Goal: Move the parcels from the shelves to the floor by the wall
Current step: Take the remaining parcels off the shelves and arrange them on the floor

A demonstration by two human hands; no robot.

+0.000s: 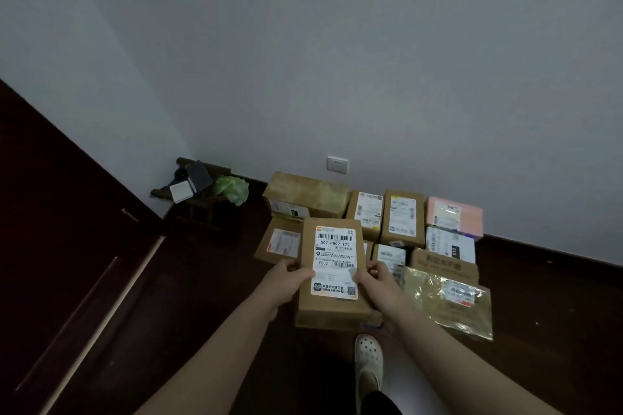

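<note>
A brown cardboard parcel with a white shipping label is held in front of me, above the floor. My left hand grips its left edge, thumb on top. My right hand grips its right edge, thumb on the label. Beyond it, several parcels lie on the dark floor by the white wall: a large brown box, two upright brown boxes, a pink parcel, a white one, and a shiny plastic-wrapped packet.
A small dark wooden stool with boxes and a green bag stands in the corner at left. A dark wooden door fills the left side. A wall socket sits above the parcels. My white shoe stands just behind the held parcel.
</note>
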